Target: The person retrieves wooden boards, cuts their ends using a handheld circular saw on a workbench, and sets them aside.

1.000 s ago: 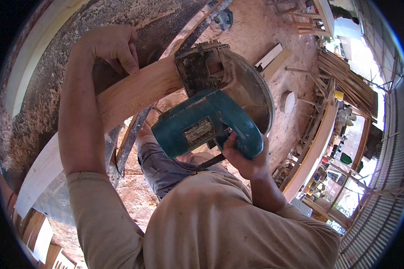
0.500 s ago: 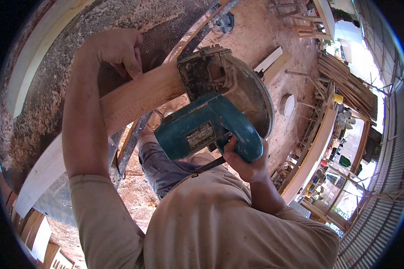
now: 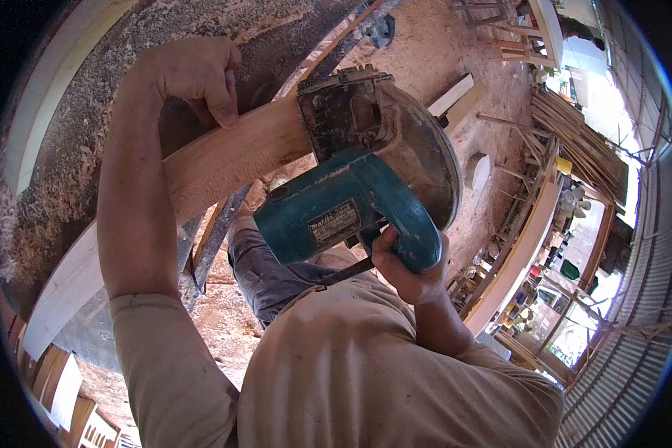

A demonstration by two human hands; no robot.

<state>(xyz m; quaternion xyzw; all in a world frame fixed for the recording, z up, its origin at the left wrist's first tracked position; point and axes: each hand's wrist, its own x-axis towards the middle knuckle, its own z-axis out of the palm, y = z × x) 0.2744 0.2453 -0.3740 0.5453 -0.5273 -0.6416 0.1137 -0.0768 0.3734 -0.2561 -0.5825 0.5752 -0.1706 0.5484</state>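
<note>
My right hand (image 3: 414, 270) is wrapped round the rear handle of a teal circular saw (image 3: 328, 213) with a dusty, dark blade guard. The saw's base plate sits over one end of a curved wooden board (image 3: 235, 153), and the guard hides the blade. On the board's far edge, my left hand (image 3: 190, 75) presses with bent fingers; some of its fingertips are hidden. Behind that hand lies a dark work surface (image 3: 75, 142) coated in sawdust. A black cord (image 3: 347, 274) runs from the saw's handle towards my shirt.
A pale curved strip of wood (image 3: 60, 89) lies at the upper left. Stacked boards (image 3: 579, 142) and a long plank (image 3: 515, 261) are on the right. Two short wood pieces (image 3: 455, 101) lie beyond the saw on the dusty ground (image 3: 418, 52).
The saw has shifted slightly up and to the right in view. My left hand appears slightly higher, still against the board. The background has shifted a little too.
</note>
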